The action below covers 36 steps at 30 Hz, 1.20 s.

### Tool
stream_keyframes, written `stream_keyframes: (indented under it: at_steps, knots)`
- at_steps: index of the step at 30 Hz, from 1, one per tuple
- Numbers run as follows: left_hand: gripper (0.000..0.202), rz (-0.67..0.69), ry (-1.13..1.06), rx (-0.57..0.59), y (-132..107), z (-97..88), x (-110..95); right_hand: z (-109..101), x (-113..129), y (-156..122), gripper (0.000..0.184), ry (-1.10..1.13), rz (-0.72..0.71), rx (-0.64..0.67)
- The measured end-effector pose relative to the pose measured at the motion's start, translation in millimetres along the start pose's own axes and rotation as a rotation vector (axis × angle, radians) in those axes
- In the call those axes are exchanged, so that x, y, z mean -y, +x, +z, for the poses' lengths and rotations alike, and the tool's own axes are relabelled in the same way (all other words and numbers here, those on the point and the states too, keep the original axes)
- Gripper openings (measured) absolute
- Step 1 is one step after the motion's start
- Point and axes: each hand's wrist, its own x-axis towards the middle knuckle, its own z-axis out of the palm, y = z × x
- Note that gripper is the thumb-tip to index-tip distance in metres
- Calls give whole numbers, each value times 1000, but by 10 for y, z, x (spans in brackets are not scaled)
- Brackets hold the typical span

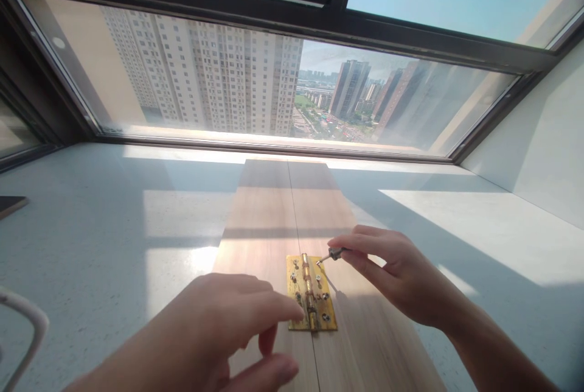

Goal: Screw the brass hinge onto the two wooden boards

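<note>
A brass hinge (311, 288) with several screws in its two leaves lies across the seam of two pale wooden boards (269, 212). My right hand (396, 267) pinches a small screwdriver (336, 253) between thumb and fingers, its shaft slanting down to the left. The tip reaches a screw (319, 263) at the upper part of the hinge's right leaf; whether it sits in the screw's slot I cannot tell. Beside the left leaf hovers my left hand (228, 313), thumb and fingers apart, holding nothing. Its index fingertip covers a bit of the hinge's lower left.
The boards rest on a white speckled sill (182, 203) below a dark-framed window (274, 148). A white curved tube (36, 319) stands at the lower left, and a dark flat piece (13, 204) lies at the left edge. A white wall (547, 130) bounds the right.
</note>
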Motion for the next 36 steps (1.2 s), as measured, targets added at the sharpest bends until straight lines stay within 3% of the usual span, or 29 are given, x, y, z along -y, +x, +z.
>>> stream_keyframes:
  at_steps: [3,5,8,9,13,18,23,26,31,36]
  knots:
    - [34,-152,19,58,666,-18,-94,-44,-12,11,28,-13,-12,36]
    - [51,-156,-41,64,985,67,-79,-63,-24,17,29,-12,-20,53]
    - [65,-119,-183,164,1236,240,23,-72,-49,19,33,0,-53,80]
    - [60,-105,-233,187,1276,287,59,-71,-58,19,35,-2,-69,82]
    - [31,-64,-367,200,1343,374,164,-43,-77,26,37,-33,-111,57]
    - [11,-82,-355,90,1354,422,246,89,-61,65,25,-28,-27,-113]
    - [14,-156,-285,10,1369,516,247,232,-56,97,18,-41,-73,-286]
    - [21,-149,-304,1,1366,506,246,259,-61,94,22,-50,-132,-300]
    - [38,-162,-475,41,1342,452,316,257,-91,83,17,-57,-64,-387]
    - [43,-89,-403,3,1352,473,347,270,-100,96,24,-34,-185,-391]
